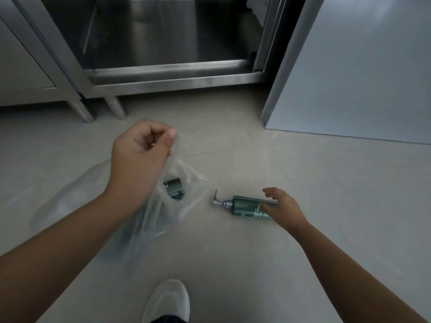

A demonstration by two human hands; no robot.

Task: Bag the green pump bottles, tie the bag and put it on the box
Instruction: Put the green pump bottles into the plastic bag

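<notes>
left hand pinches clear bag – right hand, grip spread, touches green pump bottle.

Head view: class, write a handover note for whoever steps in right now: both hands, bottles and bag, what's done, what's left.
Left hand pinches the clear plastic bag at its mouth, holding it up.
Right hand is open at the green pump bottle lying on the floor, not yet gripping.
Done: a second green bottle sits inside the bag.
Left: bag the floor bottle, tie the bag, put it on the box; no box in view.
</notes>
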